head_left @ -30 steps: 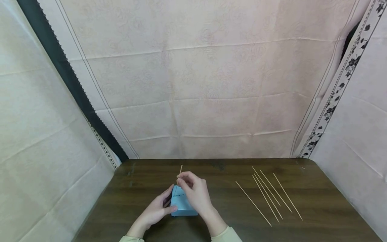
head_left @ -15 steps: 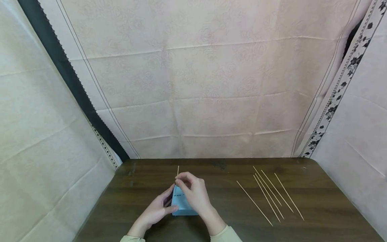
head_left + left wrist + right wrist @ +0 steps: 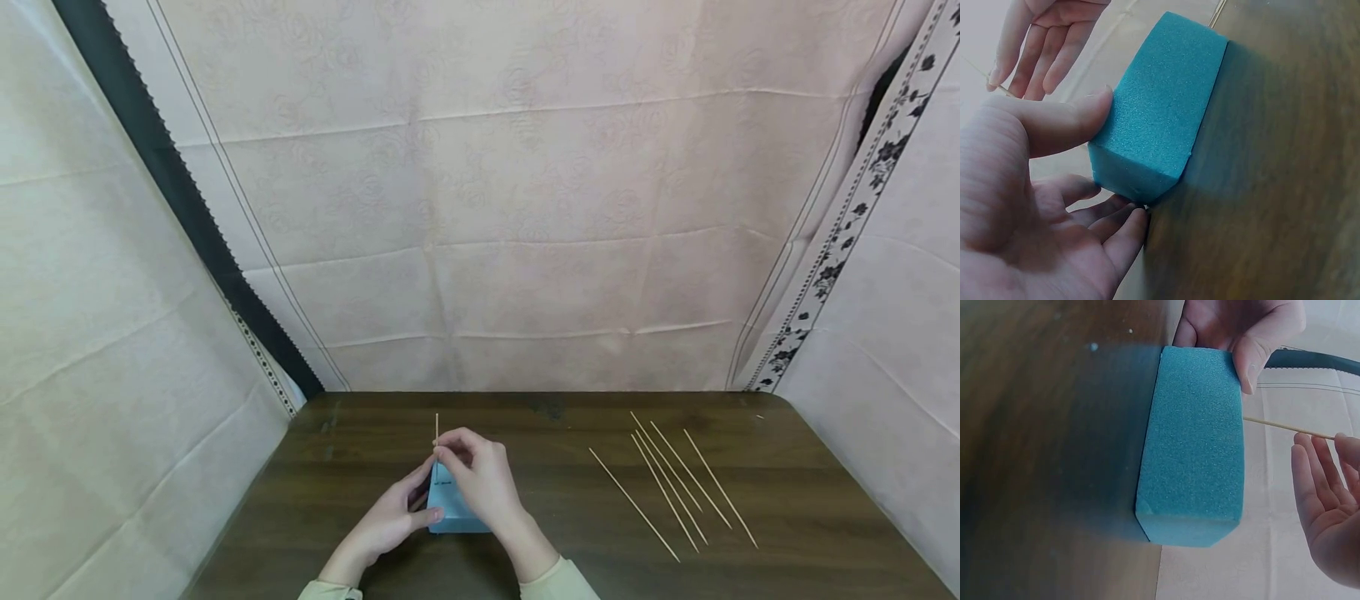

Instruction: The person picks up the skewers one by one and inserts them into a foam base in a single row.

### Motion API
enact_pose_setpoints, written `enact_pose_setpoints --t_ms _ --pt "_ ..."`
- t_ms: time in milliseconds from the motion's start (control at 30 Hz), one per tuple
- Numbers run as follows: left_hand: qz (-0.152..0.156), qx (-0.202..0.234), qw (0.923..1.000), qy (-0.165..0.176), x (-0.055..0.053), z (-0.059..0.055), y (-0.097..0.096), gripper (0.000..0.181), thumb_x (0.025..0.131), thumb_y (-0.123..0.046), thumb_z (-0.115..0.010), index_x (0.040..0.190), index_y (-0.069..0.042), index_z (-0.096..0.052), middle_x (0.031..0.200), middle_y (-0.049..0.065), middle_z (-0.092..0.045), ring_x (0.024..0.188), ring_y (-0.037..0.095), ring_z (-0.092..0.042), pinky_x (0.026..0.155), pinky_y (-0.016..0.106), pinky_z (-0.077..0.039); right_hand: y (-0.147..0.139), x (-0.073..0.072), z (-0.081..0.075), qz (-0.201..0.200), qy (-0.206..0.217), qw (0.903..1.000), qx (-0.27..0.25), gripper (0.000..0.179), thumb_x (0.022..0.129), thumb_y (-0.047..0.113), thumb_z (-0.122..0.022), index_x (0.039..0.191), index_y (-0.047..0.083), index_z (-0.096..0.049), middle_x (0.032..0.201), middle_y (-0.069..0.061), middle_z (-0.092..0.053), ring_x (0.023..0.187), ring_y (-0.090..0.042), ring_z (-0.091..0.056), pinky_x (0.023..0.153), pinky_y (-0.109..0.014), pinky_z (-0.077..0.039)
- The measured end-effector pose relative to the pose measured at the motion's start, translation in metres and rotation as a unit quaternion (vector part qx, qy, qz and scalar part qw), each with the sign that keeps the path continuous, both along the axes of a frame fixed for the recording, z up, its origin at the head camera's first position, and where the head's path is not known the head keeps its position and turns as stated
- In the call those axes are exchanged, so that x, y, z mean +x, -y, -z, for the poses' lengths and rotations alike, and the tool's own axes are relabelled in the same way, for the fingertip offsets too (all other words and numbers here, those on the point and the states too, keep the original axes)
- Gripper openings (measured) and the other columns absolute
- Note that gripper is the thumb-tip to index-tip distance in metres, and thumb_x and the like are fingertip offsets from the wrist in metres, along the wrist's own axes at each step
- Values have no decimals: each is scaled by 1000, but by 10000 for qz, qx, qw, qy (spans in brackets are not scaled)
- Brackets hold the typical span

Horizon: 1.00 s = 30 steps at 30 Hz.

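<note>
A blue foam block sits on the dark wooden table, with a row of small dark marks on its top near the far end. My left hand grips its left side, the thumb at the near end and the fingers along the far side. My right hand pinches a thin wooden skewer between thumb and fingertips, holding it upright above the far left part of the block. In the right wrist view the lower end of the skewer meets the block's top edge, its tip hidden behind the block.
Several loose wooden skewers lie slanted on the table to the right. Pale cloth hangs behind the table and at both sides, with a dark strip along the left seam.
The skewer has swung from a rightward tilt to upright, its top moving left and slightly down. My right fingertips have shifted a little left with it. My left hand keeps its grip on the block.
</note>
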<state>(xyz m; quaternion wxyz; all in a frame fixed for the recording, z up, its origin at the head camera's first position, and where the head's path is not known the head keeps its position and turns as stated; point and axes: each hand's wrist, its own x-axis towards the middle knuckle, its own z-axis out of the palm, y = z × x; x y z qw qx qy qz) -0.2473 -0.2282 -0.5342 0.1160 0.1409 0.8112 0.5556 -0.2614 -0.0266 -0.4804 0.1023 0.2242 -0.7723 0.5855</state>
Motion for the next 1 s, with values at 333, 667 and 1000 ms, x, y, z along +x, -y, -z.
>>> enact_pose_setpoints --t_ms 333,667,1000 --pt "29 -56 10000 -59 -4 2 2 92 100 -23 -79 170 -2 -23 173 27 -23 155 49 -31 121 58 -35 1 0 2 22 186 9998 63 10 105 21 -73 111 15 -78 102 2 -80 92 -7 -75 86 -28 -63" --pt "26 50 10000 31 1 -2 1 90 100 -18 -77 167 7 -21 171 33 -20 152 53 -32 118 59 -40 5 -1 10 46 53 9986 517 8 104 20 -74 107 14 -79 97 7 -79 88 -5 -74 81 -26 -63" --pt "56 105 9999 124 1 -1 1 90 101 -18 -77 167 6 -21 171 33 -19 153 54 -31 118 60 -39 6 2 8 170 49 9985 524 7 104 17 -74 104 13 -79 96 -1 -80 84 -4 -74 79 -26 -62"
